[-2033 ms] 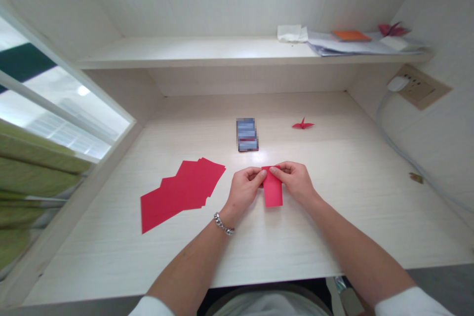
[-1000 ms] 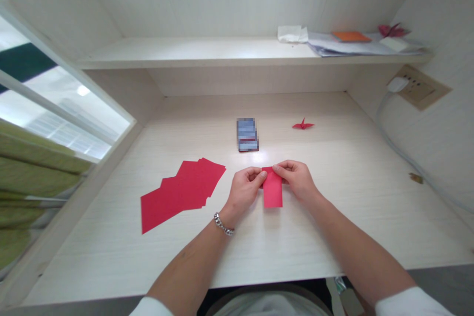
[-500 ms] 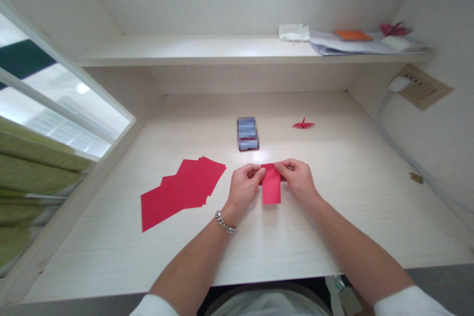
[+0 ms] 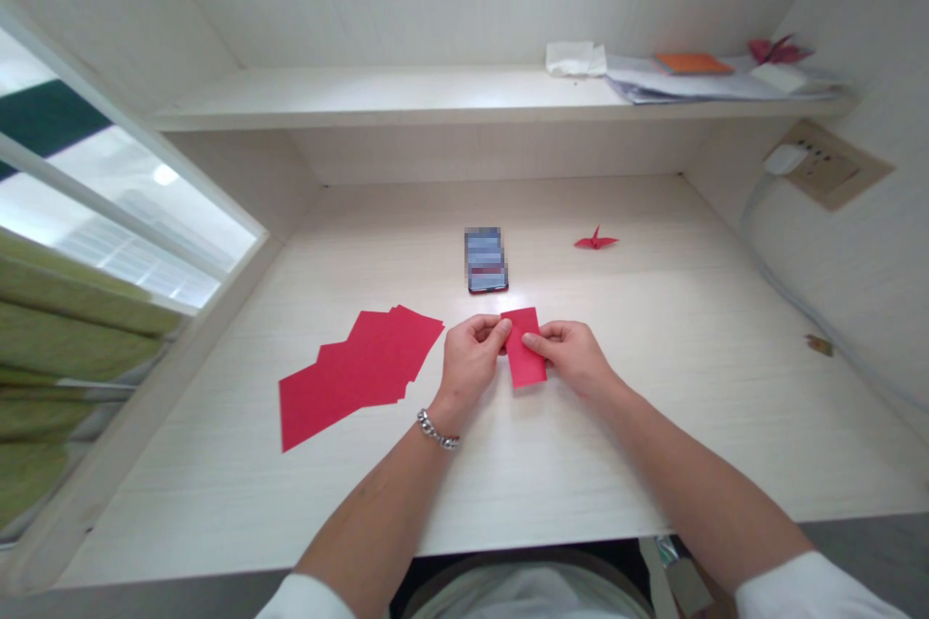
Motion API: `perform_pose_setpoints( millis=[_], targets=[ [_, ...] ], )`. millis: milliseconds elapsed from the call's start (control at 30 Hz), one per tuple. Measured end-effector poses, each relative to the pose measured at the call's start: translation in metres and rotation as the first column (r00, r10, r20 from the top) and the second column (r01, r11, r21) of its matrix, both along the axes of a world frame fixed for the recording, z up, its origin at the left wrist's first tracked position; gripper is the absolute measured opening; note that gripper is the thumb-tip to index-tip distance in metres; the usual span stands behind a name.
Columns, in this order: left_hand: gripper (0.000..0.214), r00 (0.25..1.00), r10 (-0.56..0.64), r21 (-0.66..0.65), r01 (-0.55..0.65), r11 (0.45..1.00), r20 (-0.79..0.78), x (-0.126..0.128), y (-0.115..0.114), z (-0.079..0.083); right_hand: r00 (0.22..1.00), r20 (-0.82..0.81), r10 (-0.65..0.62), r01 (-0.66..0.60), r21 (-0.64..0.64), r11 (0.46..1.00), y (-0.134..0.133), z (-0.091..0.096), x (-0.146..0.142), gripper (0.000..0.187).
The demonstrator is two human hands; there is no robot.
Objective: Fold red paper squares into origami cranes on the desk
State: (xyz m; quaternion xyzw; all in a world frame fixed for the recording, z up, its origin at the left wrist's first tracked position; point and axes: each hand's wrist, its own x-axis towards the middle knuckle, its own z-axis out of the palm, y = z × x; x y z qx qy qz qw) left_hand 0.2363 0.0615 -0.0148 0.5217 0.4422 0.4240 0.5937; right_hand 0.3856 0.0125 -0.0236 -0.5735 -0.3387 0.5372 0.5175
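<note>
Pinching a narrow red strip (image 4: 524, 364), L hand (image 4: 473, 348) is gripping its L edge nr the far corner, thumb on top, fingers behind; R hand (image 4: 575, 351) is gripping the R edge a bit lower, thumb lying on the face. Neither hand is letting go: both are grasping that one strip, prob. b/c pinching from two sides is steadying thin paper. Thumbs-on-top is presumably leaving most of the face visible. The strip is sitting on the near side of the phone (image 4: 487, 260), slightly R of it & tilted a little. Can't tell if it's touching the desk (image 4: 552, 464), or how many layers it's having.

Red sheets (image 4: 355, 368) are lying fanned out L of the phone & on its near side, prob. so they're being handy w/o crowding the hands. The phone is lying flat, screen up, maybe for viewing; its content is too blurred to read. A small red paper bird (image 4: 595, 243) is resting R of the phone, likely placed there to avoid knocks. Beyond the phone & above, a shelf (image 4: 392, 92) is holding papers (image 4: 672, 91) w/ an orange item (image 4: 693, 64) on top, off to R, prob. for storage.
</note>
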Motion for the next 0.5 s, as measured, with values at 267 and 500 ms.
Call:
perform_pose_setpoints(
  millis=[267,500],
  targets=[
    [0.035,0.986,-0.154,-0.133,0.162,0.978,0.068,0.001,-0.004,0.000,0.991,-0.015,-0.132,0.133,0.062,0.989,0.003,0.006,0.010,0.034],
    [0.031,0.964,-0.264,-0.127,0.258,0.958,-0.032,0.001,-0.008,-0.001,0.987,0.049,-0.156,0.151,0.097,0.984,0.004,0.004,0.014,0.039]
  ],
)
